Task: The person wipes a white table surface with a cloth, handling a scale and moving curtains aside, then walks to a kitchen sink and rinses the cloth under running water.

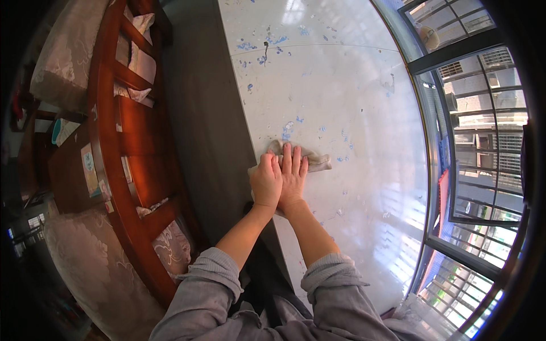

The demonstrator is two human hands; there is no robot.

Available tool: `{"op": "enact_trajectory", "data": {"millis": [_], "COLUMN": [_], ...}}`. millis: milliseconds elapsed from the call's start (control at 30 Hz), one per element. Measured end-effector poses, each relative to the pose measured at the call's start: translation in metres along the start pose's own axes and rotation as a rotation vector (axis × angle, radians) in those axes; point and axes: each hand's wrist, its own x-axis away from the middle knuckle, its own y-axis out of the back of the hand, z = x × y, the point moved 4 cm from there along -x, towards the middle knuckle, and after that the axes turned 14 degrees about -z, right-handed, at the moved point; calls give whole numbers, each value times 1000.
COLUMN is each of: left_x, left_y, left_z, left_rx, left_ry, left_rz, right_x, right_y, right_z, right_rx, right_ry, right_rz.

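Note:
A beige cloth (319, 161) lies crumpled on a white, glossy ledge (341, 98) that is marked with blue and dark flecks. My right hand (293, 174) rests on the cloth with its fingers stretched forward and slightly apart. Close against it, my left hand (267, 181) is curled in a fist over the left part of the cloth, near the ledge's edge. Part of the cloth shows at the outer side of my left hand. What is under both palms is hidden.
Along the right runs a window frame (454, 62) with metal bars outside. To the left, past a strip of dark floor (209, 106), stands a red-brown wooden bench (106, 140) with patterned cushions (85, 255). Clear plastic (420, 317) lies at the lower right.

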Motion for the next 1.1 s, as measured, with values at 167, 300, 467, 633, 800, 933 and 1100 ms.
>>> {"op": "enact_trajectory", "data": {"millis": [167,300,467,633,800,933,1100], "left_x": [-3,5,60,77,-5,-108,-227], "left_y": [4,6,34,41,14,-24,-67], "left_z": [-5,-4,9,16,7,-1,-10], "left_rx": [23,82,110,75,57,-83,-154], "left_ry": [10,32,44,28,-107,-184,-270], "left_rz": [18,54,70,67,16,-11,-43], "right_x": [-1,3,49,59,-6,-111,-224], "right_y": [4,12,34,46,15,-10,-44], "right_z": [1,-2,3,3,10,14,21], "right_rx": [-37,-39,-130,-259,-156,-113,-203], "right_ry": [-11,16,52,-4,-69,-37,-27], "right_rz": [-111,-196,-110,-64,-203,-267,-101]}}
